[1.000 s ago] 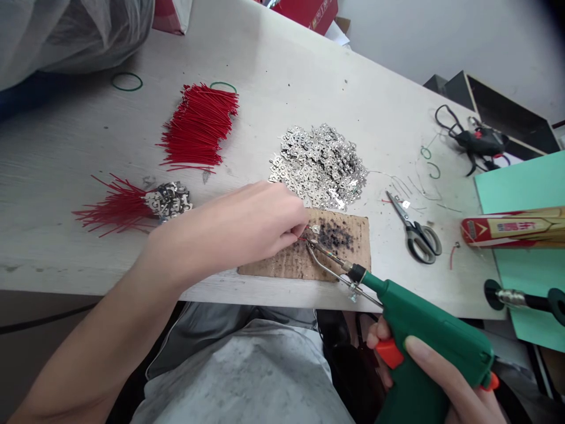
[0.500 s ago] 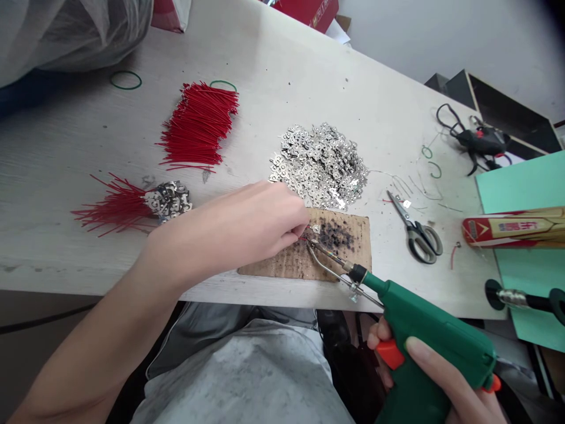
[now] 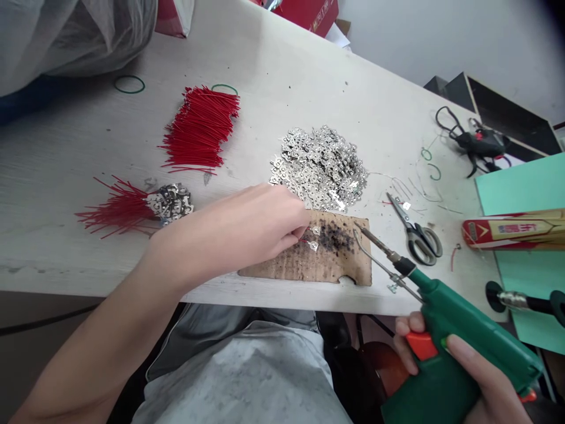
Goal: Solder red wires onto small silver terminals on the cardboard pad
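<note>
My left hand is closed in a pinch over a scorched piece of cardboard, holding a red wire. A small silver metal tab sits at the wire's end, and a second metal tab lies just above it. Most of the wire is hidden by my fingers. My right hand grips a green soldering gun, fingers around the handle near its orange trigger. The iron's tip and the curved solder feed tube are over the cardboard's right end, apart from the tabs.
Behind the cardboard lies a heap of metal tabs. Red wires are piled at left, near a bunch of wires with tabs attached. Scissors, a red-gold box and a black tool are at right.
My right hand has drawn the soldering gun right, away from the tabs, so the lower tab now shows clearly. My left hand has stayed nearly still.
</note>
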A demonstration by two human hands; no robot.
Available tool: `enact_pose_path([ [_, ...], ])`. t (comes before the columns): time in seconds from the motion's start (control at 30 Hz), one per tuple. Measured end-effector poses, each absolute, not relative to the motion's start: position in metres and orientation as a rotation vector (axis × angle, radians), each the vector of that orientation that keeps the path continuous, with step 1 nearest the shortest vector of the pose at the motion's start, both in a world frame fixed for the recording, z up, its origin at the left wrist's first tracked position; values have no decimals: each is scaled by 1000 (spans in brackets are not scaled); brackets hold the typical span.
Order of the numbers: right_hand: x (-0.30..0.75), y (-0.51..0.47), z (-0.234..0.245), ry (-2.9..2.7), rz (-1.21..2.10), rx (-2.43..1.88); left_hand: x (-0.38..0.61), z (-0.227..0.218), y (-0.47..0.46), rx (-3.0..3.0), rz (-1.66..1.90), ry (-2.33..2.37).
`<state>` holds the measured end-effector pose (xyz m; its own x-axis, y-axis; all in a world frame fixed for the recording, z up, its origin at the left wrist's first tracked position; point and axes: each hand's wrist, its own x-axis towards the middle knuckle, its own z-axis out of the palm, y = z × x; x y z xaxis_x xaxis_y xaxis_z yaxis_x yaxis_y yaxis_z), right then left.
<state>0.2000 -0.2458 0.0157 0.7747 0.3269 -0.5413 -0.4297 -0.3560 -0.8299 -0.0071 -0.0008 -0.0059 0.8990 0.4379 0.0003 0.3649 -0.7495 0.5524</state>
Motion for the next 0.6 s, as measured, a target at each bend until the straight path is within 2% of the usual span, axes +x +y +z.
enact_pose_path([
  [0.6,204,-236,3,40,849,-1689,-8,-6,-2,2479,207,605],
])
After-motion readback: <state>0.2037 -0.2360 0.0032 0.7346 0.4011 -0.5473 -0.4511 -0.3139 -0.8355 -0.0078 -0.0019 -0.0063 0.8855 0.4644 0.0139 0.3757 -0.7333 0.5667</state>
